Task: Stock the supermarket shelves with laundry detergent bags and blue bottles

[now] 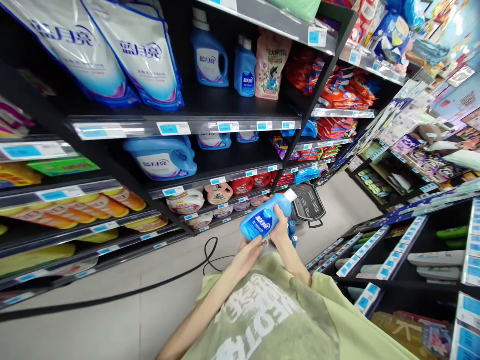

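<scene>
bottle: the blue bottle (267,214) is in front of the torso, above the floor, tilted with its white cap (290,195) to the upper right; the label (261,224) faces the wearer, so it looks easy to read that way.
right hand: (279,226) fingers wrapped round the bottle near the cap, thumb along the front; this grip probably bears most of the weight and leaves the label uncovered.
left hand: (253,248) fingertips narrow, touching the lower edge near the base, seemingly to steady it; whether they grip, i cannot tell.
basket: the black basket (308,201) rests on the floor beyond the hands, which leaves both free.
floor bottles: blue ones (294,241), partly hidden by the right forearm.
upper shelf: pouches (150,60), a jug (210,59), small bottles (246,72) and a pink pouch (273,65), fronts outward, presumably for picking by sight.
tags: price tags (173,128) along the shelf edges, likely matching the goods.
cord: the black cord (150,289) runs across the floor.
</scene>
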Tool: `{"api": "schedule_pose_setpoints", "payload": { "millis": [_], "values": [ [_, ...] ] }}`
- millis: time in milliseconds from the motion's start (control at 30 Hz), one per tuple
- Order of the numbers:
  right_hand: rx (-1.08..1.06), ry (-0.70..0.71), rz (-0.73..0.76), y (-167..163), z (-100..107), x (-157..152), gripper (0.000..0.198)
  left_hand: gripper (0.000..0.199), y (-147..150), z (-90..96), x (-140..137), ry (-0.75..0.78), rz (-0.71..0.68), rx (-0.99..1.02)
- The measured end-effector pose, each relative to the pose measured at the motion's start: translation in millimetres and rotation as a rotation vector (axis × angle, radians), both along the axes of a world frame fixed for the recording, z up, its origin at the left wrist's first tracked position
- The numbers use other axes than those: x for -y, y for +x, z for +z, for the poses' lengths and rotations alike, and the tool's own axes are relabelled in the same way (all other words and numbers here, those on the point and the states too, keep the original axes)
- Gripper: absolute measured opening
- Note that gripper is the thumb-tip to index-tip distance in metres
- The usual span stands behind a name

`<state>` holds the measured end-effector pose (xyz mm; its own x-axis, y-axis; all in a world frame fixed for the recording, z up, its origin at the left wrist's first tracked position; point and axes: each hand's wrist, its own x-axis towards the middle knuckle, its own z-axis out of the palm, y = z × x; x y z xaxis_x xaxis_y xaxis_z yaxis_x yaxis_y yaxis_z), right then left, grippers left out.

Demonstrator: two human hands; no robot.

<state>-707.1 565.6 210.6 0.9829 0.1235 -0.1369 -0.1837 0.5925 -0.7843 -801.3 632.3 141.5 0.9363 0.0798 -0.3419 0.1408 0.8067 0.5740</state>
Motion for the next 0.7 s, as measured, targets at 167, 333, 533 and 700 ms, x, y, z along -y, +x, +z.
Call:
{"api": "schedule_pose_setpoints", "payload": {
  "millis": [167,333,533,700],
  "values": [
    [-0.090,-0.059,0.095,-0.6,-13.3,8.5,0.058,0.076,-5.1,4.3,-10.0,0.159,0.010,-0.014],
    [-0.132,-0.254,0.008,5.5,-24.4,10.9,0.057,0.079,0.2,-7.8,-13.3,0.490,0.190,0.020],
    [0.029,-0.280,0.299,-5.6,-35.0,6.6,0.057,0.045,14.6,-20.2,-35.9,0.974,0.380,0.271],
    [0.087,-0.340,0.360,-1.8,-42.7,13.1,0.072,0.040,25.9,-29.3,-45.1,1.080,0.405,0.409]
  ]
}}
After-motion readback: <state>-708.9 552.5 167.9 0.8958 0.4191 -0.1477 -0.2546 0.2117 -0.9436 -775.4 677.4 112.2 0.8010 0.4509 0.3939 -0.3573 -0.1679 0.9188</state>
